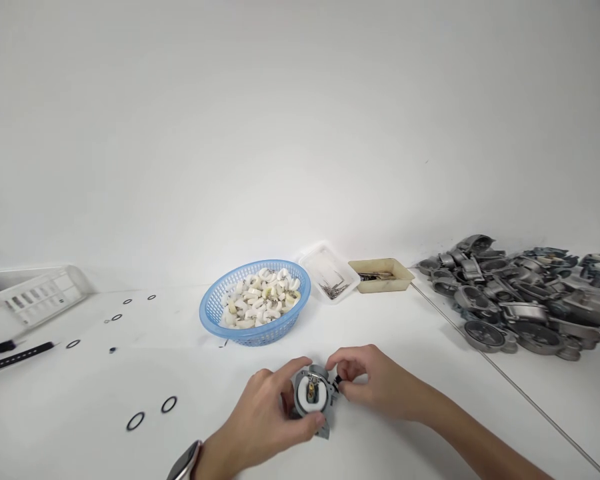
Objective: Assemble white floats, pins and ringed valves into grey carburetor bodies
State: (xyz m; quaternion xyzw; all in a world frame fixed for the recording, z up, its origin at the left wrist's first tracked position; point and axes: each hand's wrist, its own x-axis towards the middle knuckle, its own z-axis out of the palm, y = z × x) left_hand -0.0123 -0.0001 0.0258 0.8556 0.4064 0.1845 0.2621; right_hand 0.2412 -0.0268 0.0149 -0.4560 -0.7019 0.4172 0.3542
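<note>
A grey metal carburetor body (317, 370) rests on the white table in front of me, its bowl side facing up. Inside it lies a white U-shaped float (321, 395) around a brass-coloured centre piece. My left hand (267, 410) grips the carburetor from the left, thumb at its near side and fingers at the far side. At the right side of the body, my right hand (373, 383) has thumb and forefinger closed around a small black part (337, 383). Its exact kind is partly hidden by the fingers.
Behind the hands stand a blue basket (210, 319) of white floats, a white tray (313, 263) of thin metal pins and a beige tray (405, 275). Carburetor bodies (520, 300) pile up at right, beside a thin rod (510, 381). Black rings (169, 405) lie left.
</note>
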